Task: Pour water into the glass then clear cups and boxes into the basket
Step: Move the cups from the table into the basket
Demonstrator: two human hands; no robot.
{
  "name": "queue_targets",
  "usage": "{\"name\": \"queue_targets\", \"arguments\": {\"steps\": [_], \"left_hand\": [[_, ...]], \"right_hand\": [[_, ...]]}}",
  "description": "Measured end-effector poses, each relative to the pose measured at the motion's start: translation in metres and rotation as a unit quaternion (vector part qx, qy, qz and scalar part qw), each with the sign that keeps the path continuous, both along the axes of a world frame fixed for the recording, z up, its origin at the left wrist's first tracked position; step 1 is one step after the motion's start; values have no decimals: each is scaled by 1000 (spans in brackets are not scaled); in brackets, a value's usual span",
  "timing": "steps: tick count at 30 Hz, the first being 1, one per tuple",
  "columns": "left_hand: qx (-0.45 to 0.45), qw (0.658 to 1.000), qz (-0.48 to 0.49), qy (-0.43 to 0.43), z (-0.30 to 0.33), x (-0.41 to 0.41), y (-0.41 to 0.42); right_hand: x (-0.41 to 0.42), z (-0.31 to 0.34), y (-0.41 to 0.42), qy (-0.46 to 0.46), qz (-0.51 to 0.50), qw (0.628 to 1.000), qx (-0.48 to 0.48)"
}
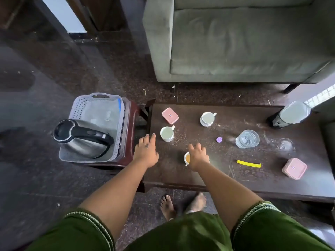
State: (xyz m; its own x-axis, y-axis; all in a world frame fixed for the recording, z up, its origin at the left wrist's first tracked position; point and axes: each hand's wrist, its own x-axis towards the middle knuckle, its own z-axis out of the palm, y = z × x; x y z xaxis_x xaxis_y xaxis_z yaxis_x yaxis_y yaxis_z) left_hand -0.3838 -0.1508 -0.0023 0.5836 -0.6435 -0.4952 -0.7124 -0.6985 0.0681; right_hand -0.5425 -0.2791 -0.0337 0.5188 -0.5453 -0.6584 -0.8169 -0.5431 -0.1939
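Note:
On the dark table [226,178], my right hand [198,156] closes over a white cup with brown liquid [187,158] near the front edge. My left hand [146,151] hovers open with fingers spread, just left of a second white cup [167,133]. A third white cup [207,119] stands farther back. The clear glass with water [247,138] sits to the right. One pink box [170,115] lies at the back left, another pink box [294,168] at the front right. The grey basket [78,107] rests on a side stool and holds a steel kettle [81,138].
A bottle [290,115] lies tilted at the table's back right. A yellow clip [248,163] and a small purple piece [219,139] lie on the table. A grey sofa [244,42] stands behind. My bare feet [183,205] are under the front edge.

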Motion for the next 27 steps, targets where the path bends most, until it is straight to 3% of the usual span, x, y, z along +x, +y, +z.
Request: {"name": "queue_targets", "arguments": {"steps": [3, 8, 10, 14, 18, 22, 27], "left_hand": [[0, 1000, -19, 5, -26, 13, -24], [-11, 999, -28, 27, -71, 19, -73], [-13, 999, -19, 39, -87, 21, -87], [10, 998, -4, 68, -113, 23, -97], [-22, 998, 33, 57, -118, 25, -101], [-18, 997, 25, 77, -106, 29, -106], [-4, 995, 54, 89, -63, 37, -87]], "right_hand": [[0, -30, -2, 28, 46, 998, -18], [-10, -71, -6, 28, 213, 976, -31], [-10, -81, -8, 21, 222, 975, -17], [-2, -88, -15, -6, 168, 986, 8], [13, -83, -22, -4, 95, 995, 3], [20, -70, -37, -24, -68, 997, 33], [27, -27, -51, -39, -176, 983, 23]]}}
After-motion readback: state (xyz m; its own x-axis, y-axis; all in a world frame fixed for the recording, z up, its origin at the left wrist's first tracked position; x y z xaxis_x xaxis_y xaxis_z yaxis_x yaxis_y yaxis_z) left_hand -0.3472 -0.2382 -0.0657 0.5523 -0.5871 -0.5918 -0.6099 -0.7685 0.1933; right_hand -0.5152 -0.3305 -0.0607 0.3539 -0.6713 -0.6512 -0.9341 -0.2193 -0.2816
